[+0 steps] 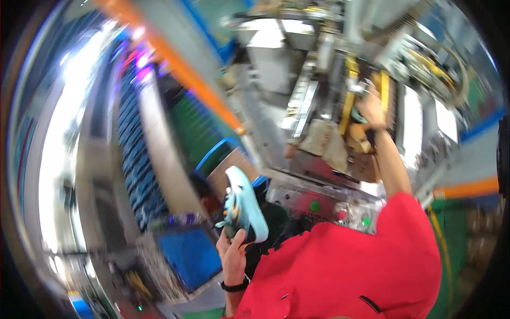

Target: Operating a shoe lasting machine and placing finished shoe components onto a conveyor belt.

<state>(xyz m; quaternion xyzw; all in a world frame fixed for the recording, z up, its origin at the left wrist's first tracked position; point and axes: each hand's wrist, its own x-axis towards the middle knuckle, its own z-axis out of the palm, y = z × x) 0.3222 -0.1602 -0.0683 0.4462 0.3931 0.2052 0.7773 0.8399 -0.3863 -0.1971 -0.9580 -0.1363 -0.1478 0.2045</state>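
Observation:
A sneaker [246, 204] with a pale blue sole and a dark, patterned upper stands tilted in my left hand [232, 258], whose fingers and thumb grip one end of it. My right arm stretches forward into a machine [325, 114]. There my right hand [372, 110] is between two yellow bars [384, 91], close to a small shiny metal part [363, 86] and a pale teal item [357, 114]. Blur hides whether its fingers are closed on anything. Just below that hand are tan, padded-looking pieces [359, 139] of the machine.
A control panel [297, 201] with green and red buttons fronts the machine. On my left runs a conveyor [139, 159] with a dark blue ribbed surface. An orange beam [186, 74] crosses the upper left. A blue-topped surface [188, 259] lies beside my left forearm.

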